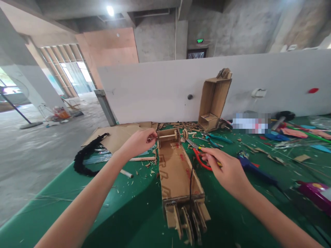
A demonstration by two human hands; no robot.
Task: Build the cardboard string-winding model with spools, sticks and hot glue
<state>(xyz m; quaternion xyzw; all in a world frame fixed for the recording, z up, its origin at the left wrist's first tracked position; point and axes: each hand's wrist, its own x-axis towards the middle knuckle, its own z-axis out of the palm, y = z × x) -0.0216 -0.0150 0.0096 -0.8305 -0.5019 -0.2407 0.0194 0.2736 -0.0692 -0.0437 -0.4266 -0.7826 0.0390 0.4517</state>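
Green table [124, 206] — cardboard-strewn; grey concrete wall [157, 41] behind.

Fairly bright indoor shot; ceiling lamp [110, 10] glares white, daylight overexposes windows [84, 71] at left. Dark soft-edged shadow across green counter [124, 210]. Wide-angle stretch toward frame edges, forearms elongated. Fine detail slightly smeary; pixelated patch [250, 123] right of center.

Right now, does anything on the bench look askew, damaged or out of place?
Yes: cardboard scraps lie strewn over the green tabletop, thickest along the white partition, which looks messy. The tall cardboard box leans to the right, though the wide lens may exaggerate that. No spilled liquid shows.
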